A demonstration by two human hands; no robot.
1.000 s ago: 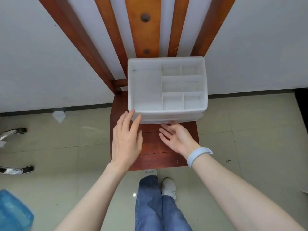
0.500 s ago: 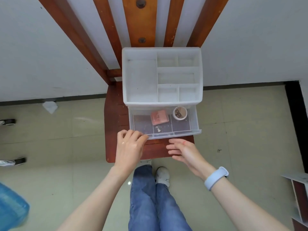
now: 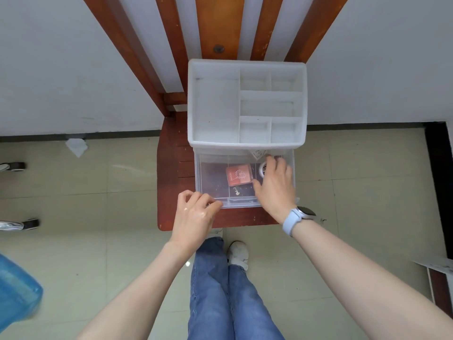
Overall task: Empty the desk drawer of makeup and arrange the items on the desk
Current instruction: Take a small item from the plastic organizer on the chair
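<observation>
right hand [image 3: 275,186]: fingers curl over small white round jar [image 3: 262,169], probably gripping; lift straight up.
left hand [image 3: 196,212]: steadies clear plastic drawer [image 3: 213,177], fingers curled on its front lip.

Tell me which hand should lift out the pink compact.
Right. The right hand is already inside the open drawer, its thumb beside the pink compact. The left hand is at the drawer's front edge, fingers curled there, probably steadying it.
</observation>
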